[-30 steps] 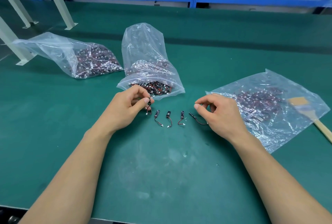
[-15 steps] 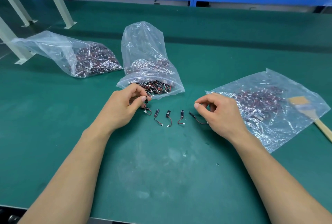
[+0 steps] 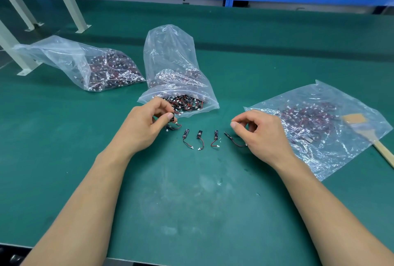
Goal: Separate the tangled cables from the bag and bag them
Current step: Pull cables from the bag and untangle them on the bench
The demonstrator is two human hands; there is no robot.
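Green bench [image 3: 191, 212] — 3 clear bags of cables: left bag [image 3: 70, 59], middle bag [image 3: 170, 57], flat bag [image 3: 332, 138] at right. Left grip [image 3: 145, 129] pinches 1 cable [image 3: 173, 119] at the middle bag's mouth. Right grip [image 3: 262, 135] curled, empty — 4 loose cables [image 3: 200, 139] in a row on the bench between the grips.

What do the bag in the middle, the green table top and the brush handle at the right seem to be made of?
Middle bag: thin clear plastic film, glossy; it crinkles, glints, and its contents show through.
Table top: a green mat, probably rubber or vinyl, matt, with pale scuff marks.
Brush handle: pale bare wood by its colour, though it is blurred.
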